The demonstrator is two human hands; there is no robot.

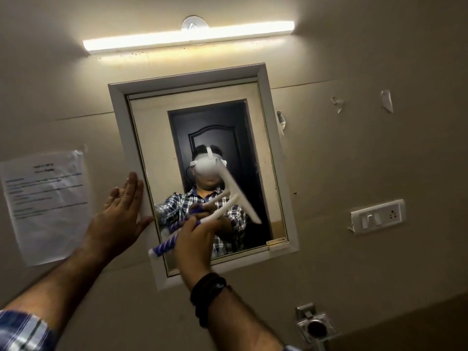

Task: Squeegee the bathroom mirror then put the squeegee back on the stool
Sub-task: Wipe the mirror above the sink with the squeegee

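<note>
Your right hand (pixel 195 239) is closed around the blue-and-white striped handle of the squeegee (pixel 222 211), gripping it mid-shaft. A dark band sits on that wrist. The white blade head is raised against the lower half of the mirror (pixel 202 158), tilted and motion-blurred. Your left hand (pixel 121 214) is open, fingers spread, palm flat on the mirror's white frame at its left edge. A tube light (pixel 188 36) glows on the wall above.

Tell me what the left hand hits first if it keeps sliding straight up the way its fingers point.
The left hand lies flat on the mirror's white frame; going straight up it would probably just follow that frame, then reach bare wall. Depth is hard to judge.
</note>
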